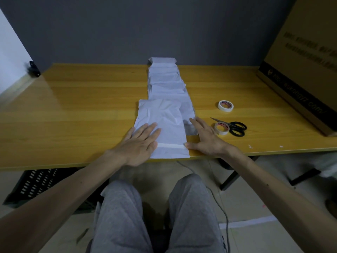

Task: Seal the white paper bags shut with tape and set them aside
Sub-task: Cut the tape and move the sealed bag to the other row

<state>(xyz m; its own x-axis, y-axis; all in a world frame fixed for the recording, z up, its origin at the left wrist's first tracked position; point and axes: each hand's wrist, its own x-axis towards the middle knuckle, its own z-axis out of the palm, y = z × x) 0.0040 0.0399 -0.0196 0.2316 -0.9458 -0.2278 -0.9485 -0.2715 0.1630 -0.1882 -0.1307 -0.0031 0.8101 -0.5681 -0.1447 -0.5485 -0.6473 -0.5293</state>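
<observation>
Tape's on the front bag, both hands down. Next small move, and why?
Probably slide the right hand's thumb along the tape strip to press it flat, with the left hand pinning the front bag. The strip already spans the bag near its near edge, the thumb sits at its right end, and both hands lie flat, holding nothing.

Left hand (140, 143) and right hand (206, 139) join bare forearms (73, 181); heathered grey jogging trousers (118, 216) cover both thighs at six o'clock.
</observation>
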